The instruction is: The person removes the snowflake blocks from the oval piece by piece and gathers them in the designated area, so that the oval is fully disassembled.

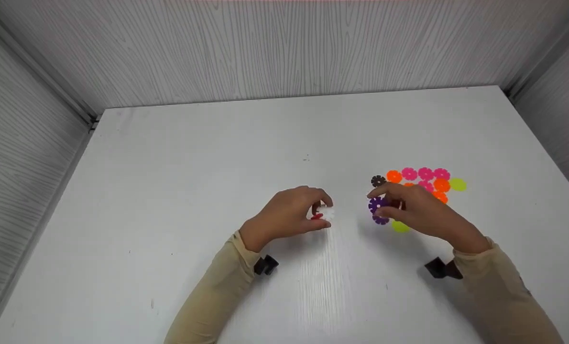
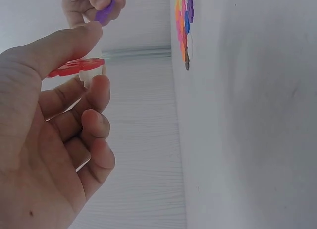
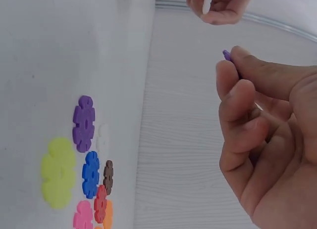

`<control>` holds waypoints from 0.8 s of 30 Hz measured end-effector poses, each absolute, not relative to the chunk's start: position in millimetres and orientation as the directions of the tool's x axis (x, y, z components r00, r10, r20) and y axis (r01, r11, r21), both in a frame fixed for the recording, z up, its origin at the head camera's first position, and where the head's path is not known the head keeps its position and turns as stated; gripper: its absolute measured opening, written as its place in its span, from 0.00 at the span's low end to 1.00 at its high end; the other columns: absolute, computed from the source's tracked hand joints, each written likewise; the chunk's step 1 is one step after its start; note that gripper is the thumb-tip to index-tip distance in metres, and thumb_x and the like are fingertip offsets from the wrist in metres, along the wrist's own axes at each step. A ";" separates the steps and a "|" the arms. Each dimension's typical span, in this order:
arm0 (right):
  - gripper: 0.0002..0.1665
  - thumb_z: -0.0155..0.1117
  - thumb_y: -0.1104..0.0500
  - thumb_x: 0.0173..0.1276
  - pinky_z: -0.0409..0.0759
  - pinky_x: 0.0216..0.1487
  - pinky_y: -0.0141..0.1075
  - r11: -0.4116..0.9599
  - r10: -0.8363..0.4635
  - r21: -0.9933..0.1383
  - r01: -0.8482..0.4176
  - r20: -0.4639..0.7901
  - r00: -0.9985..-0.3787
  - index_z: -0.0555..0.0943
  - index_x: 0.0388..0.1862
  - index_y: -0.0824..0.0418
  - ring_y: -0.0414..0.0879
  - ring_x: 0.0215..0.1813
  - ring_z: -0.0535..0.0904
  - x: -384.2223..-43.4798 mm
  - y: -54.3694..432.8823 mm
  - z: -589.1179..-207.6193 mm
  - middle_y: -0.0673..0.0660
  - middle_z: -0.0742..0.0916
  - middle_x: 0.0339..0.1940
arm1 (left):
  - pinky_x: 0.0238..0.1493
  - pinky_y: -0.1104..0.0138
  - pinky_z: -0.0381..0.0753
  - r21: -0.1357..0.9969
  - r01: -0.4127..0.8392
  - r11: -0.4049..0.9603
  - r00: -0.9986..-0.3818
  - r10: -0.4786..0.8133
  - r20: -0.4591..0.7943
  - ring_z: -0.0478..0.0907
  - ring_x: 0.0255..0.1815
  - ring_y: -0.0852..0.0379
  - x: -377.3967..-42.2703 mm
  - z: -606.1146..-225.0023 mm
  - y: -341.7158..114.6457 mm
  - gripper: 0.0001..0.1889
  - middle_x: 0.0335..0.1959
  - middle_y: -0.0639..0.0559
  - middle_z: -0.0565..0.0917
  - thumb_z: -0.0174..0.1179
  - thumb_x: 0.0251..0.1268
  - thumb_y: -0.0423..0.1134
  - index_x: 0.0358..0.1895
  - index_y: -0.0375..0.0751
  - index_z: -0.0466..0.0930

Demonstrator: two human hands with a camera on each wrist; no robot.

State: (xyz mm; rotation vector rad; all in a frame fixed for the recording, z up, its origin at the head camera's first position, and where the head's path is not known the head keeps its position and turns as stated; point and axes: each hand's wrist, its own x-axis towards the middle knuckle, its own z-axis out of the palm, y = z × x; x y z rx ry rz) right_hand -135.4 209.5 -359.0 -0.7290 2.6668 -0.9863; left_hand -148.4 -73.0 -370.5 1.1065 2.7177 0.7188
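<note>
Between thumb and fingers, my left hand [image 1: 291, 212] pinches a white notched disc [image 1: 326, 213] set crosswise against a red notched disc [image 2: 77, 67]. To its right, my right hand [image 1: 421, 212] is raised over the near left side of a group of similar discs. Its thumb and index finger pinch a purple disc [image 3: 227, 55], seen edge-on in the right wrist view. The two hands face each other with a gap between them. Below the right hand, another purple disc [image 3: 84, 124] lies on the table.
Loose flower-shaped discs lie flat around the right hand: a brown one [image 1: 378, 181], pink ones [image 1: 409, 173], orange ones [image 1: 394, 176], a yellow-green one [image 1: 458, 184] and a blue one [image 3: 91, 174]. The white table [image 1: 193, 157] meets a wood-grain panel [image 1: 284, 52] at the back.
</note>
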 end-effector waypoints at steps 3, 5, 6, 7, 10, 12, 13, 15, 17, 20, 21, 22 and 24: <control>0.20 0.66 0.61 0.65 0.75 0.32 0.29 0.676 -0.524 -0.638 -0.369 -0.064 -0.849 0.78 0.56 0.58 0.45 0.34 0.79 -135.3 214.7 -353.6 0.52 0.87 0.34 | 0.41 0.64 0.77 0.478 0.628 0.614 -0.726 0.684 0.074 0.79 0.43 0.53 -149.2 -372.8 -74.5 0.18 0.37 0.52 0.82 0.66 0.60 0.47 0.50 0.45 0.79; 0.21 0.65 0.62 0.65 0.76 0.33 0.29 0.682 -0.529 -0.630 -0.371 -0.075 -0.845 0.77 0.58 0.58 0.44 0.35 0.78 -135.9 218.2 -352.0 0.51 0.87 0.37 | 0.41 0.64 0.77 0.482 0.624 0.615 -0.726 0.685 0.067 0.80 0.43 0.53 -150.0 -373.6 -74.9 0.18 0.37 0.52 0.82 0.66 0.60 0.47 0.51 0.44 0.79; 0.22 0.65 0.63 0.65 0.76 0.34 0.29 0.686 -0.530 -0.626 -0.370 -0.081 -0.844 0.77 0.58 0.58 0.44 0.36 0.78 -136.3 219.9 -351.7 0.51 0.86 0.38 | 0.41 0.63 0.77 0.485 0.622 0.615 -0.726 0.685 0.062 0.80 0.43 0.52 -150.4 -374.0 -75.0 0.18 0.37 0.52 0.82 0.66 0.60 0.46 0.51 0.44 0.79; 0.23 0.65 0.63 0.65 0.77 0.34 0.29 0.689 -0.529 -0.625 -0.367 -0.088 -0.844 0.76 0.59 0.58 0.44 0.37 0.78 -136.7 221.5 -351.5 0.51 0.86 0.38 | 0.41 0.63 0.77 0.489 0.618 0.615 -0.726 0.685 0.056 0.80 0.43 0.52 -150.6 -373.9 -75.0 0.18 0.37 0.52 0.81 0.66 0.60 0.46 0.51 0.44 0.79; 0.24 0.64 0.64 0.65 0.78 0.36 0.29 0.695 -0.529 -0.629 -0.349 -0.118 -0.841 0.75 0.61 0.58 0.46 0.38 0.78 -137.8 225.8 -351.1 0.52 0.85 0.40 | 0.42 0.62 0.77 0.500 0.601 0.623 -0.731 0.682 0.030 0.80 0.44 0.51 -150.7 -372.8 -74.5 0.18 0.37 0.51 0.81 0.65 0.61 0.46 0.51 0.43 0.79; 0.25 0.63 0.65 0.66 0.79 0.37 0.30 0.695 -0.529 -0.635 -0.336 -0.136 -0.837 0.74 0.62 0.58 0.46 0.40 0.78 -138.2 228.0 -350.7 0.53 0.85 0.41 | 0.43 0.62 0.77 0.501 0.597 0.627 -0.733 0.680 0.022 0.80 0.44 0.51 -150.8 -372.3 -74.2 0.19 0.37 0.51 0.81 0.66 0.61 0.46 0.52 0.43 0.79; 0.25 0.62 0.65 0.66 0.79 0.38 0.30 0.694 -0.530 -0.639 -0.330 -0.144 -0.836 0.74 0.62 0.58 0.47 0.41 0.79 -138.2 229.1 -350.6 0.53 0.85 0.42 | 0.43 0.62 0.77 0.501 0.594 0.630 -0.734 0.679 0.017 0.80 0.44 0.51 -150.7 -372.2 -74.1 0.19 0.37 0.52 0.82 0.66 0.60 0.46 0.52 0.43 0.79; 0.25 0.61 0.66 0.66 0.79 0.38 0.30 0.693 -0.536 -0.641 -0.329 -0.154 -0.830 0.73 0.62 0.58 0.47 0.41 0.79 -138.6 231.5 -350.8 0.54 0.85 0.43 | 0.44 0.62 0.77 0.499 0.591 0.634 -0.736 0.677 0.012 0.80 0.44 0.52 -150.7 -372.4 -73.9 0.19 0.37 0.52 0.82 0.66 0.60 0.47 0.52 0.43 0.79; 0.24 0.60 0.66 0.67 0.79 0.38 0.30 0.694 -0.546 -0.636 -0.337 -0.161 -0.822 0.73 0.62 0.58 0.47 0.41 0.79 -139.3 234.8 -351.1 0.54 0.85 0.43 | 0.44 0.62 0.77 0.500 0.590 0.634 -0.735 0.678 0.010 0.80 0.44 0.52 -151.1 -372.9 -73.7 0.19 0.37 0.52 0.82 0.66 0.60 0.46 0.52 0.43 0.79; 0.22 0.59 0.65 0.68 0.78 0.38 0.30 0.701 -0.561 -0.622 -0.349 -0.178 -0.809 0.74 0.61 0.56 0.44 0.40 0.78 -141.4 240.9 -352.5 0.53 0.85 0.42 | 0.44 0.62 0.77 0.499 0.589 0.636 -0.735 0.678 0.005 0.80 0.44 0.52 -151.5 -373.5 -73.6 0.19 0.37 0.52 0.82 0.66 0.60 0.46 0.52 0.43 0.79; 0.22 0.59 0.65 0.68 0.78 0.38 0.30 0.703 -0.566 -0.617 -0.355 -0.183 -0.804 0.75 0.60 0.55 0.43 0.40 0.78 -142.3 243.1 -353.3 0.52 0.84 0.42 | 0.44 0.62 0.77 0.500 0.588 0.636 -0.735 0.678 0.002 0.80 0.44 0.52 -151.7 -373.6 -73.6 0.19 0.37 0.52 0.82 0.66 0.60 0.46 0.52 0.43 0.79; 0.21 0.59 0.66 0.68 0.78 0.38 0.30 0.704 -0.571 -0.613 -0.358 -0.188 -0.799 0.75 0.60 0.54 0.43 0.40 0.78 -143.3 245.2 -354.6 0.51 0.84 0.42 | 0.44 0.62 0.77 0.499 0.586 0.639 -0.736 0.677 -0.002 0.80 0.44 0.53 -151.8 -373.8 -73.7 0.19 0.37 0.52 0.82 0.66 0.60 0.46 0.52 0.43 0.79; 0.22 0.58 0.66 0.68 0.78 0.39 0.30 0.705 -0.578 -0.609 -0.362 -0.200 -0.791 0.76 0.59 0.52 0.42 0.41 0.77 -145.6 249.2 -356.7 0.50 0.83 0.43 | 0.44 0.62 0.78 0.499 0.583 0.641 -0.737 0.676 -0.008 0.80 0.44 0.53 -152.0 -374.2 -73.9 0.19 0.37 0.52 0.82 0.66 0.60 0.47 0.52 0.43 0.79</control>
